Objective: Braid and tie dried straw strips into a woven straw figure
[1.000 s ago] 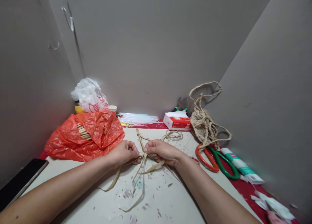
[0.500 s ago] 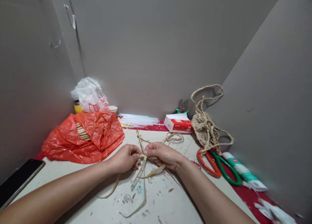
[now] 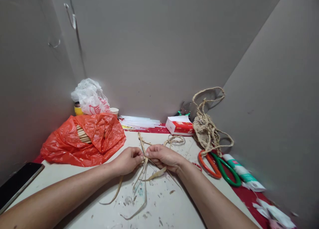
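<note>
My left hand (image 3: 128, 160) and my right hand (image 3: 161, 156) meet at the middle of the white tabletop (image 3: 174, 209), fingertips pinched together on a bundle of dry straw strips (image 3: 144, 176). The strips pass between both hands; a thin twisted part runs away from me above the fingers, and loose flat ends trail toward me over the table. Both hands are closed on the straw.
An orange plastic bag (image 3: 84, 141) with wooden sticks lies at the left, a white bag (image 3: 89, 98) behind it. A red-white box (image 3: 179, 125), a jute twine tangle (image 3: 206, 129), orange and green scissors (image 3: 219, 164), a tube (image 3: 243, 172) sit right. A phone (image 3: 17, 184) lies far left.
The hands stay pinched on the straw at the same spot, with small finger shifts. The view moved slightly.
</note>
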The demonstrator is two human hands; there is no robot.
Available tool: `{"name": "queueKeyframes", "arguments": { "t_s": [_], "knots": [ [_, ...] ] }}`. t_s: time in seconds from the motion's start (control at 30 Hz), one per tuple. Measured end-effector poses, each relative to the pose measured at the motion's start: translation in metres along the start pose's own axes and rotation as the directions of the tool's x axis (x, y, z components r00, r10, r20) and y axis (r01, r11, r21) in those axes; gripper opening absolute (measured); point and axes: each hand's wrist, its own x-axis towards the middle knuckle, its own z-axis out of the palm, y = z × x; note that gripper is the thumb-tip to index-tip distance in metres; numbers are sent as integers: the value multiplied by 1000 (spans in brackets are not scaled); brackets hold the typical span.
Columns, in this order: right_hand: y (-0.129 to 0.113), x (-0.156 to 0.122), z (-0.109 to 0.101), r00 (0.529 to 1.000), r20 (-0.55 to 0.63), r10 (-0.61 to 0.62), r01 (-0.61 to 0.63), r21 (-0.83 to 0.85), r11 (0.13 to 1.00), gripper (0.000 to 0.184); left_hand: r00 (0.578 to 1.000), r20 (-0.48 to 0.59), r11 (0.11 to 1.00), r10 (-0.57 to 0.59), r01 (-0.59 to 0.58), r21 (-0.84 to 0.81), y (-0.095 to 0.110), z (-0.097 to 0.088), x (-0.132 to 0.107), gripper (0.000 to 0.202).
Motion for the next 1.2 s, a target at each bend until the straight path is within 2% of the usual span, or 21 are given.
{"name": "queueKeyframes", "arguments": {
  "t_s": [0.13, 0.23, 0.33, 0.43, 0.57, 0.67, 0.77, 1.0, 1.1, 1.2],
  "knots": [
    [-1, -1, 1, 1000, 13, -8, 8, 9, 1000, 35, 986, -67, 961, 152, -132, 242, 9, -1, -5, 20],
    [-1, -1, 1, 1000, 13, -15, 15, 5, 1000, 33, 973, -98, 886, 211, -147, 440, 15, -3, -8, 19],
    [0, 0, 0, 1000, 8, -23, 23, 1, 1000, 32, 970, -89, 852, 225, -151, 501, 18, -6, -7, 18],
    [1, 1, 0, 1000, 3, -30, 30, -1, 1000, 31, 987, -65, 901, 148, -108, 420, 16, -11, -2, 16],
    [1, 0, 3, 998, -26, -52, 52, -14, 999, 31, 999, -17, 975, 49, -44, 218, 13, -14, 6, 19],
    [1, 1, 8, 997, -53, -59, 57, -37, 998, 31, 995, -17, 995, -101, 101, 16, 12, -14, 8, 21],
    [1, 1, 14, 995, -86, -58, 55, -41, 998, 31, 969, 23, 953, -246, 246, -179, 13, -12, 5, 19],
    [-3, -1, 23, 995, -91, -35, 39, 38, 999, 27, 941, 30, 862, -336, 321, -392, 20, -12, 0, 10],
    [-3, 0, 27, 992, -120, -42, 48, 49, 998, 23, 945, 25, 864, -326, 308, -398, 20, -13, -1, 10],
    [-2, 2, 36, 981, -187, -56, 68, 61, 996, 18, 952, 7, 896, -306, 291, -335, 19, -13, -3, 11]
  ]
}}
